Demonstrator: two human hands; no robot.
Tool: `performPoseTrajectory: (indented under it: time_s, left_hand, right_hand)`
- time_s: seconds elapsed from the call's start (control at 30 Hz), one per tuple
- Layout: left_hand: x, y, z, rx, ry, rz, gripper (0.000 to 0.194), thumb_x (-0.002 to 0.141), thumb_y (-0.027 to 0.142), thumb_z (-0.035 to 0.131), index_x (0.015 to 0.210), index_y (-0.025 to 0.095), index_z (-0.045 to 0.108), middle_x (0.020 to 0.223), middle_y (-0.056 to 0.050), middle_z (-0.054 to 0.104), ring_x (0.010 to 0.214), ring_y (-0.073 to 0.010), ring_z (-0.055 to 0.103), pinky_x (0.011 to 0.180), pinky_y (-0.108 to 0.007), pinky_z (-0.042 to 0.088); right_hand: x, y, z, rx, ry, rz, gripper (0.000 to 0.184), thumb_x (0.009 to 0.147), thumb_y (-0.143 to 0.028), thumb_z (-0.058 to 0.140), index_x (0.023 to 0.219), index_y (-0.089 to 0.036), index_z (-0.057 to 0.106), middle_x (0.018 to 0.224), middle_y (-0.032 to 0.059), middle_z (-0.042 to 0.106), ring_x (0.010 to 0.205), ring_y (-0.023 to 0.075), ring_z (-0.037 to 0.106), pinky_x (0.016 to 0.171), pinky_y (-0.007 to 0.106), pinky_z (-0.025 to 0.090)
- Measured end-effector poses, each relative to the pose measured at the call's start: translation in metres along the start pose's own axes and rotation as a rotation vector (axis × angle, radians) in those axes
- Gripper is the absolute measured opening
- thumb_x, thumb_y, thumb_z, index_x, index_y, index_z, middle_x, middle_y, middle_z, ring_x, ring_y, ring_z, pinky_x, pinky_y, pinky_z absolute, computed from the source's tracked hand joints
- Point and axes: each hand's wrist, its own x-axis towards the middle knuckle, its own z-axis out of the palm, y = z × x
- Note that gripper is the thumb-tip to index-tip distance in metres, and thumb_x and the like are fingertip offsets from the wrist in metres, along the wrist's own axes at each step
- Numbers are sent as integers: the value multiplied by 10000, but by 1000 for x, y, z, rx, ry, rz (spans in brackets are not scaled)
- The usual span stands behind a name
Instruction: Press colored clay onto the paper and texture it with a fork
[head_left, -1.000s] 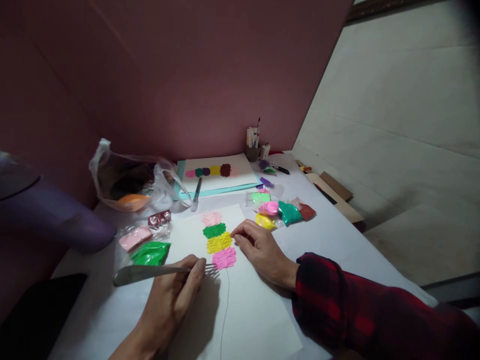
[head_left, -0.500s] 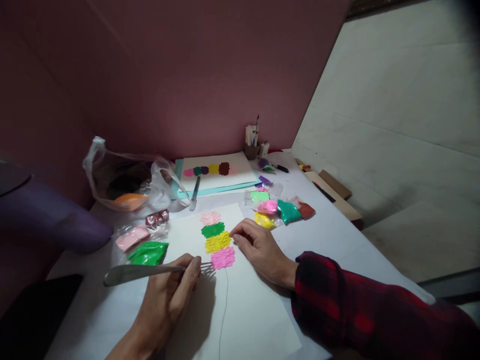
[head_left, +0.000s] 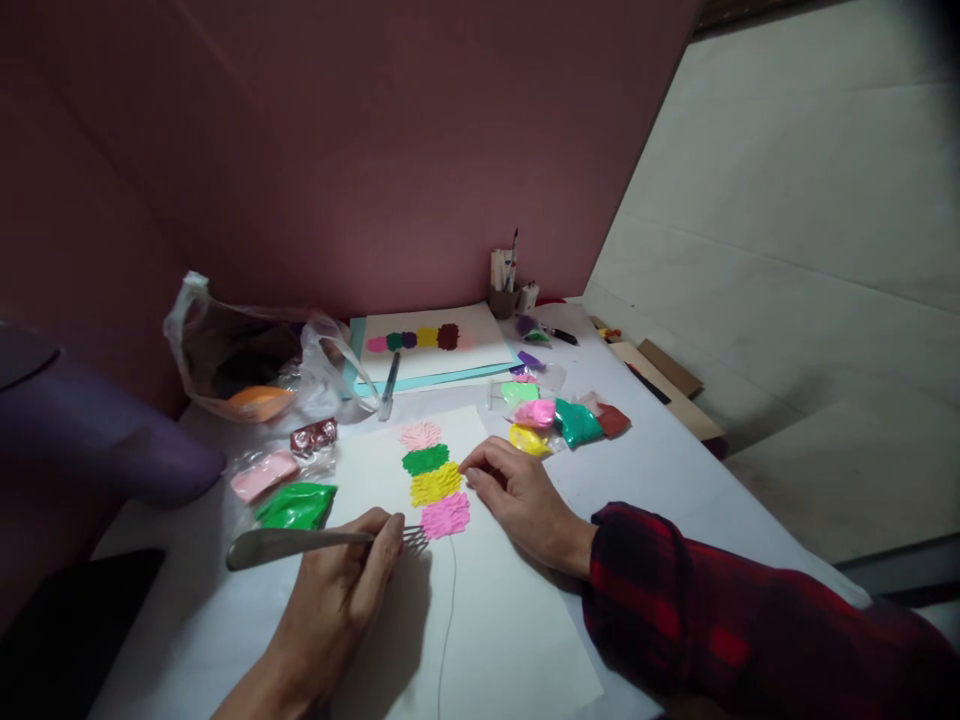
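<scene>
pink clay block (head_left: 447, 515), lower centre of frame, between your hands; left hand (head_left: 337, 585) pinches fork (head_left: 289, 545) lying crosswise, tines (head_left: 414, 537) at block's left edge; right hand (head_left: 529, 505) curled beside yellow clay block (head_left: 435, 485), pinch unclear.

No lettering, brand, number or sign can be read here.

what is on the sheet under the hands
Four patches, pale pink, green, yellow and pink, and a thin line. What the fork, left hand and right hand cover cannot be seen.
</scene>
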Motion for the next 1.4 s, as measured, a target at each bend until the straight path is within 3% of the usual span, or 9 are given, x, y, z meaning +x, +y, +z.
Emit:
performPoseTrajectory:
  time_s: [0.43,0.9,1.4]
  left_hand:
    - [-3,1,-1,-18,43,12,434,942,435,366,573,213,422,534,36,395,489,-117,410,466,-251,307]
    - [-2,2,3,-76,-29,1,419,933,464,408,605,208,456,559,34,398,510,-121,402,465,-249,305]
    - [-2,2,1,64,20,71,420,931,426,388,575,211,443,527,45,385,478,-117,415,458,-241,323]
  right_hand:
    - [0,1,0,7,-5,-11,141,886,-71,528,819,-170,603,814,13,570,756,132,538,694,277,428]
    - [0,0,-1,12,2,-7,139,885,-79,527,816,-175,600,815,12,569,752,134,535,691,281,433]
    - [0,1,0,11,3,-13,131,890,-98,527,819,-181,599,820,15,576,760,139,539,697,289,438]
